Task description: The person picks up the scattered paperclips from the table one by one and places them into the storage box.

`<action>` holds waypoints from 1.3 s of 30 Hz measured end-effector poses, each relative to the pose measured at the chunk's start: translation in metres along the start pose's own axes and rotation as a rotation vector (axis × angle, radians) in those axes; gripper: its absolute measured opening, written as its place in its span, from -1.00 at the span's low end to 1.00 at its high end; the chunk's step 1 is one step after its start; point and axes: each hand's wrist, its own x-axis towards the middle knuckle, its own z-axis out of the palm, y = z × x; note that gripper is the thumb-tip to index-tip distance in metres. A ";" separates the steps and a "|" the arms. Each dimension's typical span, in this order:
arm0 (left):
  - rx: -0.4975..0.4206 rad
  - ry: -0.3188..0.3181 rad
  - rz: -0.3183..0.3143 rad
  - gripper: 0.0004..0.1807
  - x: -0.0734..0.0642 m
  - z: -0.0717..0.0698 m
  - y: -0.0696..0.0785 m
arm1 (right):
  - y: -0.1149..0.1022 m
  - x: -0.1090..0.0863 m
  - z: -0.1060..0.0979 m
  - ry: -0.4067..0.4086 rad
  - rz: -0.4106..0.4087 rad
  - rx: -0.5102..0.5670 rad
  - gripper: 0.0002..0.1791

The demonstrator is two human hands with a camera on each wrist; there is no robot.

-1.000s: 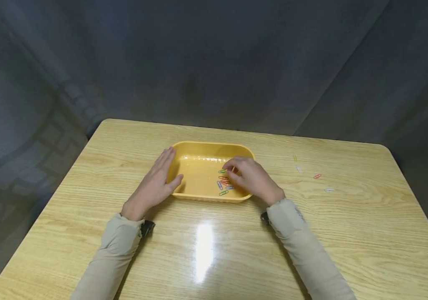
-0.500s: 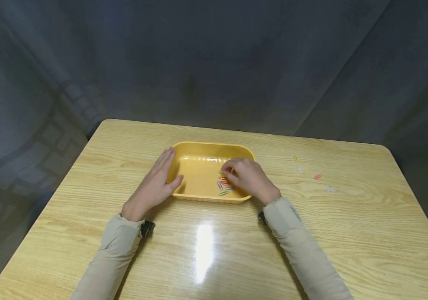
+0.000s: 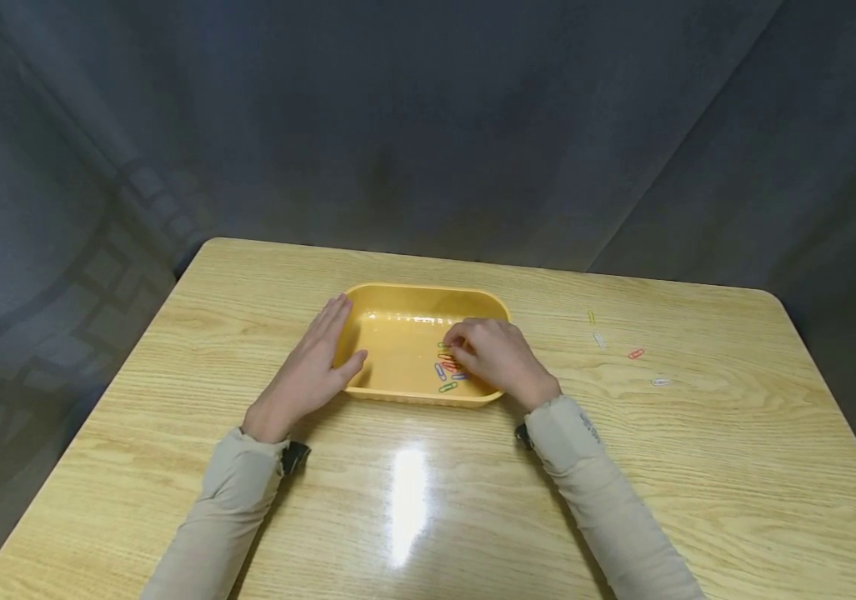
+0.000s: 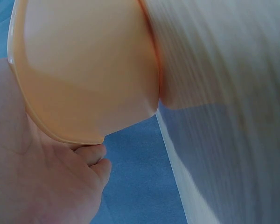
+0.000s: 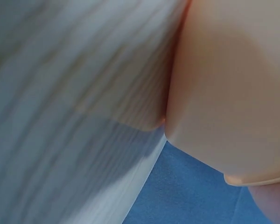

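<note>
A yellow plastic tray [image 3: 390, 396] sits on the table with several coloured paper clips in its right half. My left hand [image 3: 307, 362] rests against the tray's left end, fingers straight along the rim and thumb reaching over the inside. In the left wrist view, the left palm [image 4: 46, 168] lies against the tray rim. My right hand [image 3: 501, 354] reaches into the tray from the right, thumb and forefinger pinching at a green paper clip [image 3: 443, 344]. Red paper clips [image 3: 448, 365], a blue paper clip [image 3: 439, 372] and another green paper clip [image 3: 448, 387] lie just below those fingertips.
On the wooden table [image 3: 728, 450], right of the tray, lie a yellow paper clip [image 3: 591, 317], a white one [image 3: 599, 341], a red one [image 3: 636, 354] and another white one [image 3: 661, 382]. A dark curtain [image 3: 428, 125] hangs behind the table.
My right hand has moved slightly left and its fingertips have closed in on the green paper clip. The left hand and the tray have stayed put.
</note>
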 end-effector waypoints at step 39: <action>0.003 0.005 0.006 -0.11 0.001 -0.001 -0.003 | 0.003 -0.024 -0.028 0.085 0.023 0.282 -0.80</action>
